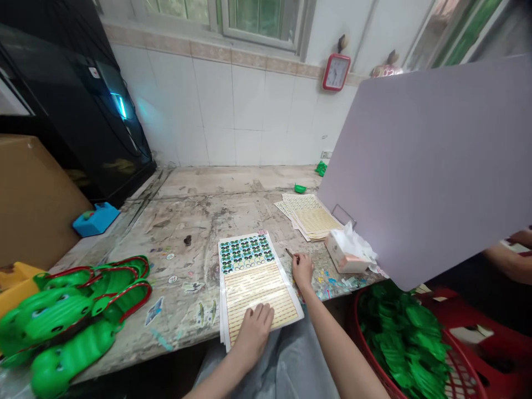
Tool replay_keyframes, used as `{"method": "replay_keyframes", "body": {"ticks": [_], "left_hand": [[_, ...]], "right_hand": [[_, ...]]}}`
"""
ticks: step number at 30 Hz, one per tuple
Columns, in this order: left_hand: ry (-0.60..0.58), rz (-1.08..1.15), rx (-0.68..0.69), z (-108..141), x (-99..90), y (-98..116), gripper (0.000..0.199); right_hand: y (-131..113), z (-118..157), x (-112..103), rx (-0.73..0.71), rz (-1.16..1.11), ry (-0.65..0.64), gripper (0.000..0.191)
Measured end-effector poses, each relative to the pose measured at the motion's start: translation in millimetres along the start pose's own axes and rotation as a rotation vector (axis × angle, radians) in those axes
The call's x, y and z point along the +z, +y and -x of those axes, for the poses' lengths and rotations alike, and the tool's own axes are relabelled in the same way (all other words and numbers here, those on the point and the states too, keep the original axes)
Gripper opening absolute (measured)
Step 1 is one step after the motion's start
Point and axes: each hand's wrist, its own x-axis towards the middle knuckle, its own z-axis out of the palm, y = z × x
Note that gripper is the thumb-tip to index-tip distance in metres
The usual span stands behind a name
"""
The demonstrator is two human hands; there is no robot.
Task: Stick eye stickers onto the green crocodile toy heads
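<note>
A stack of sticker sheets [260, 285] lies at the table's front edge, with green and black eye-shaped stickers at its top and yellowish lined strips below. My left hand [255, 327] rests on the lower part of the top sheet, fingers spread. Just right of the stack, my right hand [302, 270] is closed round a thin dark tool [290, 253] whose tip points up and left. Several green crocodile-like toy parts with red rims [62, 310] sit at the left front of the table.
More sheets [311, 216] and a tissue box [349, 252] lie to the right, beside a large grey panel [432, 166]. A red basket [361, 327] of green pieces stands below right. A blue object [96, 219] is at left. Another person's arm [505, 260] shows at far right.
</note>
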Motion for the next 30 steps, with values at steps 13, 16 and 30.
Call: {"method": "replay_keyframes", "body": {"ticks": [13, 16, 30], "left_hand": [[-0.072, -0.154, 0.026, -5.8, -17.0, -35.2, 0.044], [-0.098, 0.056, 0.041, -0.5, -30.0, -44.5, 0.050], [0.299, 0.197, -0.617, 14.5, 13.9, -90.7, 0.051]], "right_hand": [[-3.5, 0.8, -4.9, -0.020, 0.165, -0.121, 0.026], [-9.9, -22.4, -8.7, 0.017, 0.108, -0.235, 0.027], [-25.2, -295.1, 32.1, 0.139, 0.176, -0.232, 0.043]]}}
